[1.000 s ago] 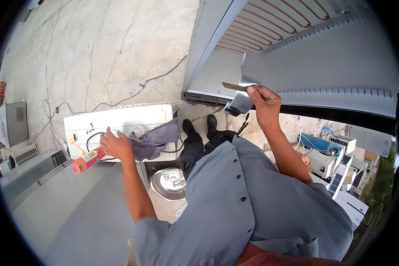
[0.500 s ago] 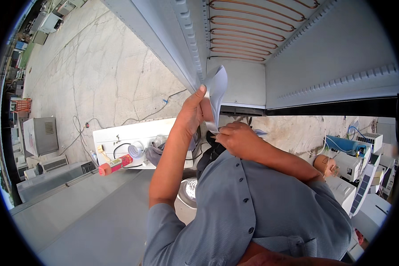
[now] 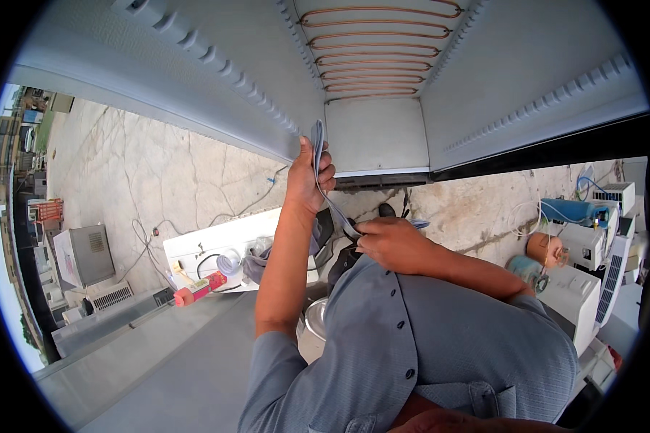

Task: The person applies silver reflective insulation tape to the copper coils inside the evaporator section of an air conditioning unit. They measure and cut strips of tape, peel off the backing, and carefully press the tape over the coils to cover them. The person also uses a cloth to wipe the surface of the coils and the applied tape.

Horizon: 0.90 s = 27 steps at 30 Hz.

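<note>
A thin, flexible strip (image 3: 337, 214), pale grey-white and folded lengthwise, runs between my hands in front of the open refrigerator cabinet (image 3: 375, 137). My left hand (image 3: 312, 177) closes around its upper part, thumb on the near side, with the folded end standing above the fingers. That hand is close to the cabinet's left wall (image 3: 217, 86). Lower and to the right, my right hand (image 3: 393, 242) pinches the strip's lower end at my waist. A pale tip (image 3: 419, 224) shows beyond its knuckles; whether it belongs to the same strip I cannot tell. Copper tubing (image 3: 375, 54) loops across the cabinet's back.
Left of me, a white panel (image 3: 195, 249) bears a red-pink tube (image 3: 200, 289), a translucent roll or cup (image 3: 229, 261) and a grey cloth (image 3: 255, 267). Cables (image 3: 146, 242) lie on cracked concrete. At right stand a blue cylinder (image 3: 574, 212), a brownish one (image 3: 544, 249) and air-conditioner units.
The strip has gone from a wide, bowed loop to a narrower, tauter band. My left hand has moved slightly left and down, its fingers now wrapped around it. The view has shifted toward the cabinet.
</note>
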Available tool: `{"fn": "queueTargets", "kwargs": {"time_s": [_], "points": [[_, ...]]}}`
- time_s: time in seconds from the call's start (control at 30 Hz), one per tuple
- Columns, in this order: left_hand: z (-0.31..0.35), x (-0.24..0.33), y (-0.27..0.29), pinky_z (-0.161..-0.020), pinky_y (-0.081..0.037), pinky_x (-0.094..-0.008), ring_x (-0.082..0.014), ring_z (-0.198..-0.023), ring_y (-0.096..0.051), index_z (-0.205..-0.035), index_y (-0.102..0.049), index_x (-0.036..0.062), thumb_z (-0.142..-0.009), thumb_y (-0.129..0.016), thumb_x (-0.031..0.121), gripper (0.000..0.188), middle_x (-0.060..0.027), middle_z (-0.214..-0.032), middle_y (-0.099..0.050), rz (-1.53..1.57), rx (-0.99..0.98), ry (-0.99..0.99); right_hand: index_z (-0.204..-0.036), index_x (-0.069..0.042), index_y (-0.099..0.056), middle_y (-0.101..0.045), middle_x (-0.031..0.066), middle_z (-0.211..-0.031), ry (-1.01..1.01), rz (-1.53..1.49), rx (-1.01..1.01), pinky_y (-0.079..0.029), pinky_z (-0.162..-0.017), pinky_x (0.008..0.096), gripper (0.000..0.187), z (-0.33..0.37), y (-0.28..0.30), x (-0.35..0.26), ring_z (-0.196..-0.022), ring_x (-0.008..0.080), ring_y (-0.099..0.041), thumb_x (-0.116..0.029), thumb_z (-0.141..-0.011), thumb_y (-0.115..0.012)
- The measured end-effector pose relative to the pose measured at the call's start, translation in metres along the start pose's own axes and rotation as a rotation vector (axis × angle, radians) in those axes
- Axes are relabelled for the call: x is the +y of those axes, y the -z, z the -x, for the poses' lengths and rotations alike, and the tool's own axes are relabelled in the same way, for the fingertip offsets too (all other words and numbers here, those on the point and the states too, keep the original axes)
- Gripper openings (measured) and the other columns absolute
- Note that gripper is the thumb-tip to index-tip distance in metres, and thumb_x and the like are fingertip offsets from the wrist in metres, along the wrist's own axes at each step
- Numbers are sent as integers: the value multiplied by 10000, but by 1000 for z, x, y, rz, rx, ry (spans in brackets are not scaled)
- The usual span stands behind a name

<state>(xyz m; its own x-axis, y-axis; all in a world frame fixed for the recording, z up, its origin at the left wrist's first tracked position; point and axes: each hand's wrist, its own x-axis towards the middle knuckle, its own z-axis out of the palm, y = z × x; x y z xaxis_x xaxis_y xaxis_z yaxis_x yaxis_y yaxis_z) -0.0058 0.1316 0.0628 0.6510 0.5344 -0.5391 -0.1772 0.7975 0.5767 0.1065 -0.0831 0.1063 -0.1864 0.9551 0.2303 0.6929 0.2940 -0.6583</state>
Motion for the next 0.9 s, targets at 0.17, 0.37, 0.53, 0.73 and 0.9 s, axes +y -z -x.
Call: {"fn": "queueTargets", "kwargs": {"time_s": [0.17, 0.37, 0.53, 0.73, 0.9], "points": [[4, 3, -15, -434, -276, -241, -86, -498, -336, -1092, -578, 73, -1054, -409, 627, 581, 37, -669, -413, -112, 52, -45, -926, 21, -724, -667, 90, -871, -329, -355, 439, -510, -684, 309, 158, 2, 43, -10, -745, 186, -611, -112, -879, -794], [3, -1, -28, -433, -280, -251, -93, -494, -354, -1109, -588, 60, -1060, -393, 625, 599, 28, -670, -421, -153, 74, -69, -948, 37, -721, -608, -16, -699, -681, -788, 796, -445, -580, 223, 189, -34, 70, 2, -627, 43, -516, -149, -958, -754], [7, 0, -40, -433, -281, -266, -111, -486, -375, -892, -546, 104, -1058, -406, 624, 563, 17, -649, -429, -193, 98, -90, -863, 25, -695, -584, -27, -658, -682, -802, 829, -443, -545, 230, 205, -53, 66, 4, -594, 31, -503, -148, -965, -735], [8, -5, -39, -409, -254, -245, -86, -464, -333, -1026, -599, 66, -1048, -417, 634, 597, 35, -629, -401, -214, 107, -118, -761, 1, -650, -556, -34, -609, -665, -788, 869, -396, -501, 232, 246, -66, 65, 12, -550, 22, -467, -133, -949, -734], [7, -5, -36, -410, -264, -252, -90, -455, -337, -1002, -600, 75, -1051, -417, 629, 586, 32, -626, -403, -253, 103, -141, -741, -2, -638, -555, -33, -599, -673, -796, 899, -378, -488, 229, 265, -72, 67, 10, -537, 18, -462, -136, -947, -737]]}}
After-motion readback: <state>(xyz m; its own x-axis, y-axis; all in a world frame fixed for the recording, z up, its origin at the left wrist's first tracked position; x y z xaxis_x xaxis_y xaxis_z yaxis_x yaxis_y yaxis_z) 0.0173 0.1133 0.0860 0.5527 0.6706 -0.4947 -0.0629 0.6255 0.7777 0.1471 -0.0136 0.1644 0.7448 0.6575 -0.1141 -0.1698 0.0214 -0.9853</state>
